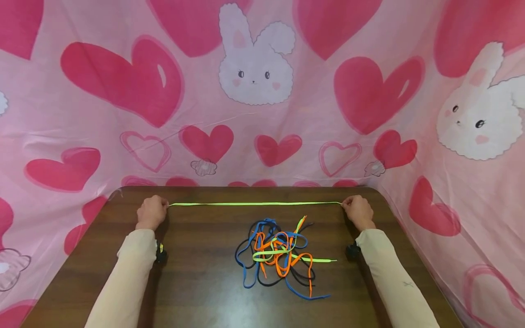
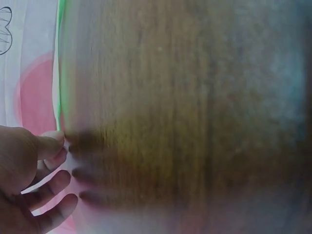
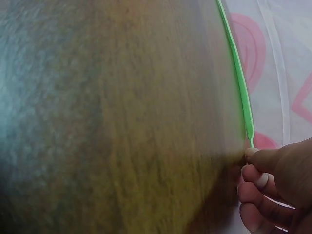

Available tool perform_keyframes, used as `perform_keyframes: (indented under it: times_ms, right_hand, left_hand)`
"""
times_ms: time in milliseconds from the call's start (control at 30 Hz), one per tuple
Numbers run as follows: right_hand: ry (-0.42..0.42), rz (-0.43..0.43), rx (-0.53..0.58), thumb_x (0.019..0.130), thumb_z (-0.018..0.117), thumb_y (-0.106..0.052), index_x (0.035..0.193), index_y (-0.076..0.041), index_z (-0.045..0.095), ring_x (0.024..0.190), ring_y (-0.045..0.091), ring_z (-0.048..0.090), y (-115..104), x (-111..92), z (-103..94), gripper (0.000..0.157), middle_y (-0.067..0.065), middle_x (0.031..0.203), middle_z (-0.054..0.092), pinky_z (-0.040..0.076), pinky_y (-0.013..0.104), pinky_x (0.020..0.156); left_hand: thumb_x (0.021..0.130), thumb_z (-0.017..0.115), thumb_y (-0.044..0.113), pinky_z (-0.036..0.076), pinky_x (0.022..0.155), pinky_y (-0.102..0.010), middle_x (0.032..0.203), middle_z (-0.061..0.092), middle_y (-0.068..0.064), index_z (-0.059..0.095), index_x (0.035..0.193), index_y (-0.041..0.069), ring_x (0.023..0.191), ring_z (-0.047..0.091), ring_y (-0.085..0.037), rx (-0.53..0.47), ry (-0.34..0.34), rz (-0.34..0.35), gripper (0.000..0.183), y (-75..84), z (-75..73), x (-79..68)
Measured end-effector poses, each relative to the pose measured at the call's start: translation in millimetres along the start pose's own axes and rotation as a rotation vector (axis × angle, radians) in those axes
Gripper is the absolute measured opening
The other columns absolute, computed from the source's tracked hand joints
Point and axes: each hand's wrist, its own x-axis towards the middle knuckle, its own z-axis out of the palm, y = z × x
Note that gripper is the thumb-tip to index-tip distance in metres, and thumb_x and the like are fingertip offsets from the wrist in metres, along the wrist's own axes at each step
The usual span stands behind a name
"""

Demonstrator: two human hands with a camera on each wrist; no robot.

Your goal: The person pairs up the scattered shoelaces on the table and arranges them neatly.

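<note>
Head view | 1 brown table (image 1: 197,278), lower frame | 1 tangle of laces (image 1: 272,253), 4 colours, lower centre-right | left hand (image 1: 151,212) and right hand (image 1: 359,212) (2) pinch opposite ends | 1 yellow-green lace (image 1: 254,203), straight, just below frame centre

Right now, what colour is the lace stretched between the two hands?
Bright yellow-green; the lace shows best in the head view.
</note>
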Motion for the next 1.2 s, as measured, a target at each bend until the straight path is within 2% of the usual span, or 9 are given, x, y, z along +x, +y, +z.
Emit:
perform_keyframes:
  times_ms: [233, 400, 500, 767, 967, 1200]
  right_hand:
    - [0.016, -0.005, 0.031, 0.098, 0.066, -0.023, 0.099, -0.007, 0.076, 0.086, 0.031, 0.064, 1, 0, 1.9, 0.019, 0.015, 0.097, 0.073, 0.048, 0.047, 0.068]
    - [0.051, -0.049, 0.068, 0.098, 0.067, -0.022, 0.099, -0.005, 0.077, 0.081, 0.029, 0.065, 6, 2, 4.5, 0.02, 0.013, 0.091, 0.074, 0.048, 0.038, 0.063]
    - [0.068, -0.046, 0.072, 0.097, 0.068, -0.023, 0.098, -0.006, 0.078, 0.078, 0.027, 0.065, 10, 2, 5.6, 0.02, 0.011, 0.087, 0.075, 0.046, 0.036, 0.061]
    - [0.096, -0.033, 0.072, 0.097, 0.068, -0.025, 0.099, -0.006, 0.079, 0.082, 0.029, 0.067, 13, 7, 8.0, 0.021, 0.012, 0.091, 0.076, 0.049, 0.04, 0.064]
    - [0.122, -0.016, 0.089, 0.096, 0.07, -0.024, 0.098, -0.006, 0.079, 0.079, 0.029, 0.067, 13, 6, 8.5, 0.021, 0.01, 0.084, 0.075, 0.047, 0.039, 0.062]
    - [0.127, -0.057, 0.129, 0.095, 0.07, -0.021, 0.098, -0.002, 0.077, 0.081, 0.03, 0.066, 13, 4, 7.2, 0.021, 0.013, 0.086, 0.073, 0.047, 0.037, 0.063]
  left_hand:
    - [0.097, 0.061, 0.011, 0.049, 0.076, -0.068, 0.107, 0.07, -0.029, 0.075, 0.092, 0.003, 0.1, 0.064, -0.054, -0.014, 0.009, -0.016, 0.017, -0.9, 0.9, -1.0]
    - [0.098, 0.063, 0.013, 0.048, 0.077, -0.068, 0.109, 0.07, -0.03, 0.076, 0.093, 0.003, 0.101, 0.063, -0.055, -0.023, 0.002, -0.03, 0.017, -1.4, 1.9, 1.2]
    - [0.098, 0.064, 0.013, 0.048, 0.077, -0.067, 0.109, 0.07, -0.029, 0.077, 0.095, 0.003, 0.101, 0.063, -0.054, -0.027, -0.005, -0.027, 0.016, -1.3, 3.1, 2.0]
    - [0.097, 0.065, 0.013, 0.049, 0.074, -0.067, 0.109, 0.071, -0.029, 0.078, 0.096, 0.004, 0.099, 0.064, -0.054, -0.036, 0.024, -0.013, 0.015, -5.2, 6.3, 4.3]
    - [0.097, 0.065, 0.014, 0.049, 0.073, -0.066, 0.108, 0.071, -0.028, 0.078, 0.095, 0.004, 0.098, 0.065, -0.053, -0.021, 0.015, 0.004, 0.016, -5.1, 6.6, 8.0]
    - [0.097, 0.066, 0.015, 0.05, 0.073, -0.065, 0.108, 0.071, -0.028, 0.078, 0.096, 0.004, 0.098, 0.065, -0.054, -0.007, 0.017, 0.017, 0.017, -6.1, 5.2, 10.6]
